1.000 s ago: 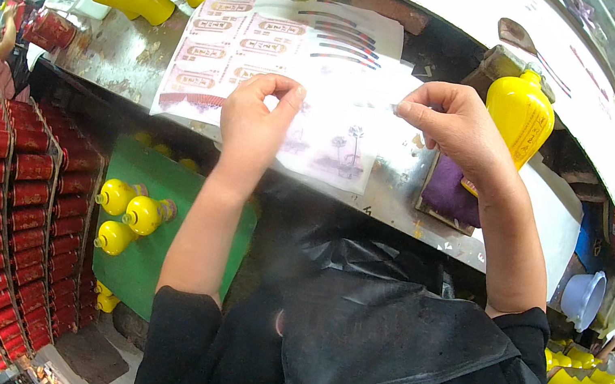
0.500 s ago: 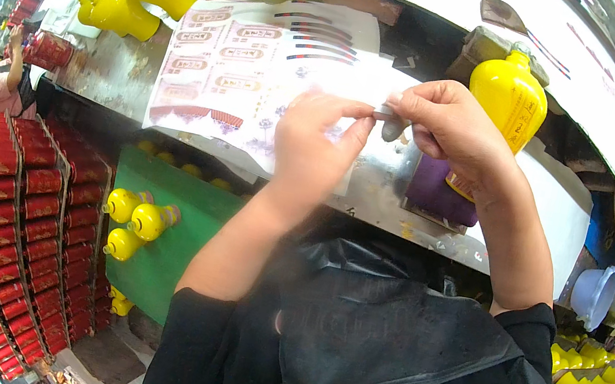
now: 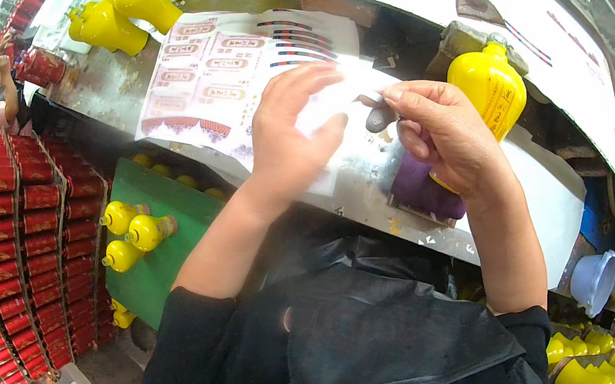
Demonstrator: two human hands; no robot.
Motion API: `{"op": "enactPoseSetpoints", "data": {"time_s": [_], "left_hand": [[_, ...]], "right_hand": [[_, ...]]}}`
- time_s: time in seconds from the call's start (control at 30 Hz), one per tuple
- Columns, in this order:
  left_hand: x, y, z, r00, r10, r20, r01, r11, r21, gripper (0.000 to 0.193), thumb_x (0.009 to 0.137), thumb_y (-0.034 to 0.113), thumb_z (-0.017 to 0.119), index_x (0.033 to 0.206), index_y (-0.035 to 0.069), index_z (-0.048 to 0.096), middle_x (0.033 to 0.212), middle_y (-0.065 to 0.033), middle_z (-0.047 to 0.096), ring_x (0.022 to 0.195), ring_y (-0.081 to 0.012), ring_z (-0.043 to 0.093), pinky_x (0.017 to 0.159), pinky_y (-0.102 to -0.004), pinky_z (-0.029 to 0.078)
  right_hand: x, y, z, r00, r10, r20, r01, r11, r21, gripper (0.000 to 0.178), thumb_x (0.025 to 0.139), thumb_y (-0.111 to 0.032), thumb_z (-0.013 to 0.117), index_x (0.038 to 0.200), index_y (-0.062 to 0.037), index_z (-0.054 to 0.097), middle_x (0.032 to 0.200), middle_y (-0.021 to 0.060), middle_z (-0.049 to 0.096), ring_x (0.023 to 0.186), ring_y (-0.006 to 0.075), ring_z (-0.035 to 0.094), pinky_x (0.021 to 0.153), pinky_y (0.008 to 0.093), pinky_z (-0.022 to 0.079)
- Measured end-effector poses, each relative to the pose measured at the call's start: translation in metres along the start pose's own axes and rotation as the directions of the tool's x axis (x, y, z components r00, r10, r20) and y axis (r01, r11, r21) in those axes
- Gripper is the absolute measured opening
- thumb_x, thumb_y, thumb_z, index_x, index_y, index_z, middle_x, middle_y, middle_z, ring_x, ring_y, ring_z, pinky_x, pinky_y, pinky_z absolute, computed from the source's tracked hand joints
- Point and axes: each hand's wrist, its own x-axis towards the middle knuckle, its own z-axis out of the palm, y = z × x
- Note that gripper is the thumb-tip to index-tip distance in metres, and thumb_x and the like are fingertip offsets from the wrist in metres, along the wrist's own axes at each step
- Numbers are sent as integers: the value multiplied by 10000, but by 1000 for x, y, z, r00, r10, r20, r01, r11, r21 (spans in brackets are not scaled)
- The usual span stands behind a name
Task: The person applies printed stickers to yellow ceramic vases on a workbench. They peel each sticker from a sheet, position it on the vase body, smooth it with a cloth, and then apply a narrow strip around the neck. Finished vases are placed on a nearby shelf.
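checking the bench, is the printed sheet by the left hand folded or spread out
Spread out: the printed sheet lies open on the metal bench, its printed rows showing; the left hand hides part.

Dark characters (image 3: pixel 496 110) down yellow bottle (image 3: pixel 486 75), at two o'clock, oval-framed labels (image 3: pixel 227 63) printed across white sheet (image 3: pixel 242 116), at ten o'clock

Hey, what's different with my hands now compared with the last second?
Your left hand moved right to meet the other hand's fingertips, then drew back left and spread open, seemingly letting go. Your right hand kept its pinch, apparently on a small pale slip. The yellow bottle stayed on its purple cushion, and the printed sheet still lies on the table.
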Motion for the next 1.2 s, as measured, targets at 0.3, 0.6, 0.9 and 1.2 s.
{"op": "enactPoseSetpoints", "data": {"time_s": [0.3,0.6,0.9,1.2], "left_hand": [[-12,5,-10,988,-107,113,119,986,-113,233,886,42,758,1115,1,739,923,-52,745,856,-161,679,947,-321,511],[-27,-6,-35,733,-483,479,677,591,-439,212,911,65,740,1095,-40,729,937,-55,729,862,-101,670,800,-249,547],[15,-66,-68,607,-601,521,748,653,-118,177,879,98,764,1018,-10,772,877,-27,734,792,-83,624,742,-239,495],[76,-138,-66,835,-486,257,328,815,478,232,790,304,725,861,99,805,805,-105,754,782,-249,722,739,-371,545]], "right_hand": [[-23,6,14,999,-45,-16,47,994,102,304,979,-247,715,1201,-41,733,798,4,673,470,13,428,420,154,310],[-11,25,46,930,-365,43,227,477,-849,294,835,-213,827,1072,-47,772,894,56,692,684,112,538,604,257,453],[54,24,46,946,-287,-152,74,645,-761,214,868,-194,752,924,12,739,784,74,682,689,134,606,620,289,478],[150,67,39,885,-188,-426,-142,762,-632,255,856,-216,728,950,20,755,820,150,739,711,217,718,718,375,576]]}}
